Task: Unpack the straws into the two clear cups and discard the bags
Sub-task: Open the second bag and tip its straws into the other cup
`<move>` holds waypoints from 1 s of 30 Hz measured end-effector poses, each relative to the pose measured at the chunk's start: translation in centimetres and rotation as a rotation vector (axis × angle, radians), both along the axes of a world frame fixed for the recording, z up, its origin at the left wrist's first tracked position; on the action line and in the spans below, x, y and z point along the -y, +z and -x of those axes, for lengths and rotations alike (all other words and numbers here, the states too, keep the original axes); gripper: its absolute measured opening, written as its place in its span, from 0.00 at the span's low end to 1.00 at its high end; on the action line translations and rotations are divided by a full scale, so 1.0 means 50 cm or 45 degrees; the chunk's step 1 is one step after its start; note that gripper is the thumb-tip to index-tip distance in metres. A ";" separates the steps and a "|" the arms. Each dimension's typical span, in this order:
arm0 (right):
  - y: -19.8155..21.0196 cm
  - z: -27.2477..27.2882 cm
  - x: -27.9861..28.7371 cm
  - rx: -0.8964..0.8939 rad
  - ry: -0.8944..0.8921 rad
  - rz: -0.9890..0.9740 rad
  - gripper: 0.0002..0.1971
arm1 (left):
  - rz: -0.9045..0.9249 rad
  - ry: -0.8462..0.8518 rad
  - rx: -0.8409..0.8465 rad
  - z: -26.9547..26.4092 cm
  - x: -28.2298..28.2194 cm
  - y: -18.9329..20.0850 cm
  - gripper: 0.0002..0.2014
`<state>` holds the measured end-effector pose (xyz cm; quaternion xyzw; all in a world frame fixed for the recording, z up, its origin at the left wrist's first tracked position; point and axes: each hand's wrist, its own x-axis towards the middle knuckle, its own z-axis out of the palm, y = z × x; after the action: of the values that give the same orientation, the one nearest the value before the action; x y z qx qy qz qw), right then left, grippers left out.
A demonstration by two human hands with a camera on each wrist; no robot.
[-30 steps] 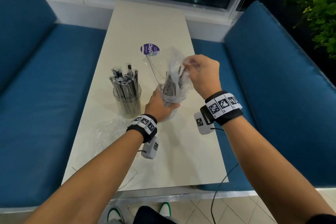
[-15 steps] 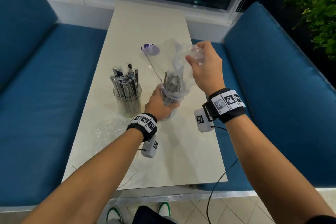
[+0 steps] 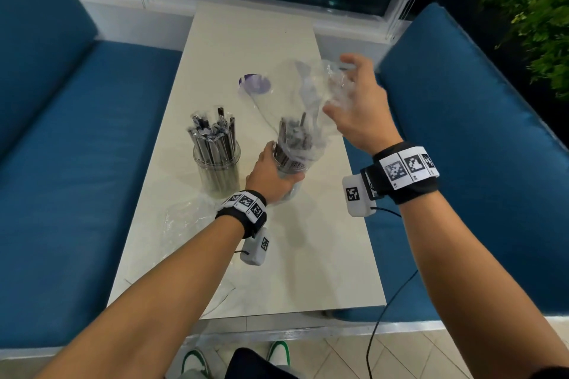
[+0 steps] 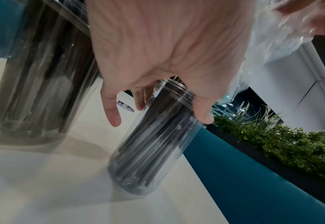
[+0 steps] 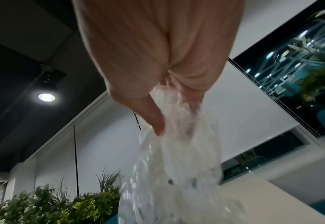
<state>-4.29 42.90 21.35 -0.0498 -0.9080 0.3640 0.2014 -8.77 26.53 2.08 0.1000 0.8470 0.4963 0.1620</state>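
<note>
— What's the left hand (image 3: 271, 175) doing?

— Fingers wrapped round the rim of the right-hand clear cup (image 4: 154, 145), which stands on the white table (image 3: 308, 255) with its base down and leans slightly in the wrist view. It's packed with dark straws (image 3: 292, 138).

— And the right hand (image 3: 357, 104)?

— Raised above that cup, fingers bunched on the top of a clear plastic bag (image 3: 311, 95). The bag's lower end hangs around the straw tops.

— The other cup?

— The second clear cup (image 3: 217, 168) stands just to the left, full of wrapped straws (image 3: 212, 135), nobody touching it.

— Any bags lying about?

— An empty bag (image 3: 187, 218) lies crumpled on the table near the left wrist. A purple round sticker (image 3: 254, 83) sits on the table further back. Blue benches (image 3: 77, 163) run along both sides.
</note>
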 end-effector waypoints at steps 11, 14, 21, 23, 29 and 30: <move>0.036 -0.031 -0.010 -0.527 -0.105 -0.255 0.24 | -0.010 0.029 -0.010 0.002 -0.003 0.004 0.52; 0.051 -0.042 -0.026 -0.680 -0.212 -0.269 0.21 | 0.010 0.052 0.006 0.002 -0.002 0.009 0.63; 0.030 -0.112 -0.059 -0.736 -0.529 -0.042 0.20 | -0.043 0.248 -0.273 -0.101 0.036 0.054 0.48; -0.001 -0.138 -0.058 -0.646 -0.604 0.052 0.21 | -0.176 0.390 -0.588 -0.145 0.048 0.061 0.27; -0.116 -0.203 -0.015 -0.380 -0.750 0.667 0.17 | -0.488 -0.149 -0.616 -0.244 0.042 0.097 0.28; -0.131 -0.209 -0.003 -0.339 -0.738 0.746 0.15 | -0.506 -0.190 -0.584 -0.255 0.033 0.103 0.29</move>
<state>6.17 43.06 14.77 -0.3105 -0.6807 0.5381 0.3882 3.95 24.90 7.24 0.3008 0.7382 0.6035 -0.0200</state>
